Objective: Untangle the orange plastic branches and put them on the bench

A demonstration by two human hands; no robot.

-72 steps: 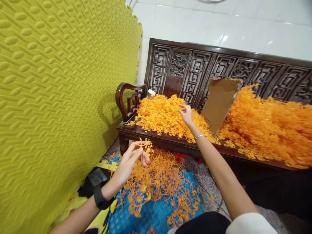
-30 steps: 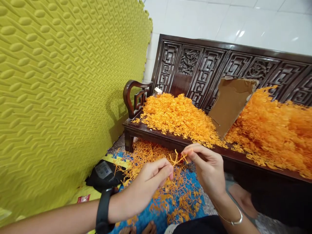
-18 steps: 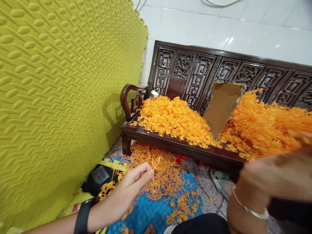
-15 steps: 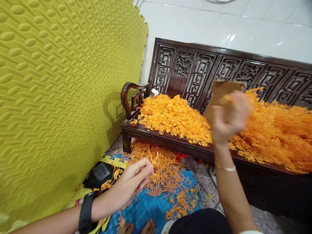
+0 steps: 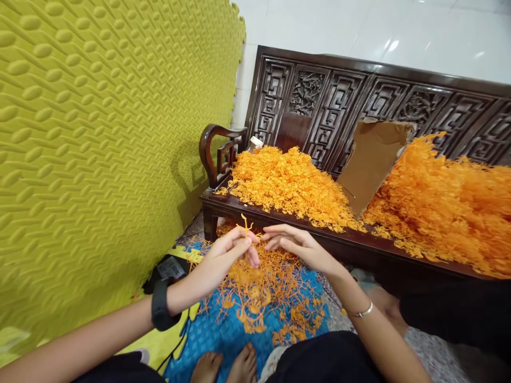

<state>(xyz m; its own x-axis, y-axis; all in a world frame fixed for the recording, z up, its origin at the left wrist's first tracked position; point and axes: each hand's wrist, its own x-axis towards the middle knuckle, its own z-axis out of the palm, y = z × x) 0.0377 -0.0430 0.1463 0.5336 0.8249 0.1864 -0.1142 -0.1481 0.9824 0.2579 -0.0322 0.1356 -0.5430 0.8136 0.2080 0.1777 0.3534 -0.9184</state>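
Left hand [image 5: 229,254]: thumb and forefinger pinched shut on thin, branched orange plastic sprig [image 5: 245,225], over far end of blue textured mat [image 5: 222,334]. Right hand [image 5: 298,246]: fingers loosely spread, gripping nothing visible, tips just beside sprig. Tangled, spiky sprig heap [image 5: 263,282] on mat; denser pile [image 5: 287,181] on carved dark-wood settee [image 5: 319,106].

Thin orange plastic sprig [image 5: 246,224]: smooth, faint sheen. Same moulded plastic in heaped orange sprig pile [image 5: 287,183], bristly look. Dark carved wooden bench [image 5: 319,101]: lacquered, glossy, fretwork back. Brown torn cardboard sheet [image 5: 369,159]: matt, rough edges. Yellow-green embossed foam mat [image 5: 99,133]: matt, soft-looking, ridged. Blue woven plastic floor mat [image 5: 227,340]: ribbed, slight shine. White wall tiles [image 5: 339,26]: glossy, reflective. Black matt rubbery wristband [image 5: 160,313]; thin shiny metal bangle [image 5: 361,313].
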